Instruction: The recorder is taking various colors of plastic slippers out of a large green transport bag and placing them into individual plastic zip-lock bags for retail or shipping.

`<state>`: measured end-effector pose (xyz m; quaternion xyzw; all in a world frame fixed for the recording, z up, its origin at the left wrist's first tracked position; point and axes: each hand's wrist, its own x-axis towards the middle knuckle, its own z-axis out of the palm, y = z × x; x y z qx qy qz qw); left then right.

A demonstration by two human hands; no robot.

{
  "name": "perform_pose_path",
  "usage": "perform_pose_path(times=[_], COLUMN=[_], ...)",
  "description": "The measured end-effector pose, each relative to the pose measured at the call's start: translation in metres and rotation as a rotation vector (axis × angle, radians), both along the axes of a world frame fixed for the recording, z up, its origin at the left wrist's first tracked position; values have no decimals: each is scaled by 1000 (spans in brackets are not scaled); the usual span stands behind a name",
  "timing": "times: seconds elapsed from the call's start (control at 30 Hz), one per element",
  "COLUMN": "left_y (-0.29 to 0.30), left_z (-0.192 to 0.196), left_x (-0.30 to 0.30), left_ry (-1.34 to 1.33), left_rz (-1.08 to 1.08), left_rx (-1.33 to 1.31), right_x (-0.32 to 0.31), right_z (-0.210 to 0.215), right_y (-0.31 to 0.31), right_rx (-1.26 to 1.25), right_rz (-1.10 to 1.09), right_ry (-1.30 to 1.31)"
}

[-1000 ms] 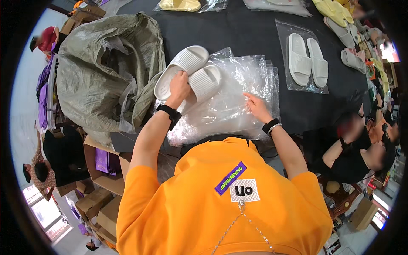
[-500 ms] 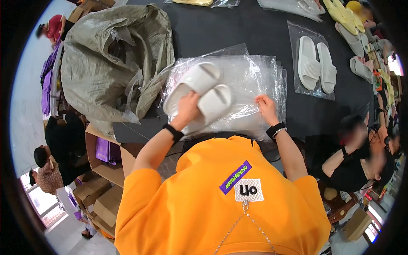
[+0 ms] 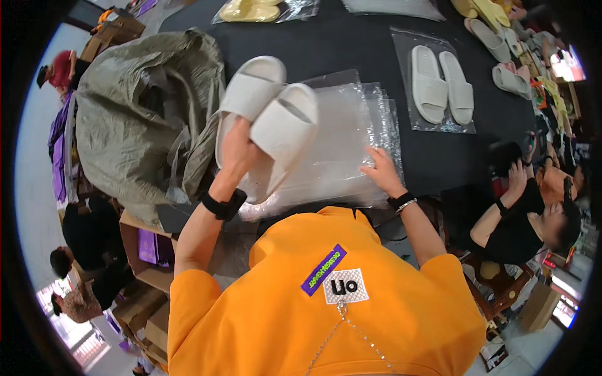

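Note:
My left hand [image 3: 240,150] grips a pair of white slide sandals [image 3: 285,131] by their inner sides, holding them up over the left part of a stack of clear plastic bags [image 3: 338,135]. The sandals lie side by side with their straps upward. Over the right edge of the stack is my right hand [image 3: 381,170], fingers apart and nothing in it; whether its fingertips touch the film I cannot tell. Another white pair [image 3: 442,88] lies in a clear bag farther right on the dark table [image 3: 351,37].
A large grey-green woven sack [image 3: 141,119] stands open at the table's left. Yellow sandals [image 3: 251,10] in a bag lie at the far edge. Cardboard boxes [image 3: 150,247] stand at lower left. A person in black [image 3: 511,213] sits on the right, with more sandals [image 3: 511,80] beyond.
My left hand has lifted the white sandals and moved them left and closer to the camera. My right hand has spread its fingers. The whole view has shifted slightly.

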<state>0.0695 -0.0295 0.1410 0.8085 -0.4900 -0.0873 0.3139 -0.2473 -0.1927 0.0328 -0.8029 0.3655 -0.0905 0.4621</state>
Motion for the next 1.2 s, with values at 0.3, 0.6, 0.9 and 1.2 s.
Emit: perform_pose_path(times=[0.3,0.6,0.9,1.2], left_y=[-90,-11,-73,-110], left_z=[-101,-108,-12,-11], left_x=[-91,-13,-43,-110], left_ry=[-68,-211,-227,-220], left_rz=[-318,-155,-382,-582], left_rx=[261,315,179,166], right_x=[0,-29,-4,-2], right_z=[-2,-2,20,86], right_y=[2,1,-1,-29], right_rx=[254,-9,-491,-314], right_rz=[-142,-17,-97,128], right_ry=[-61,-47,-200,-203])
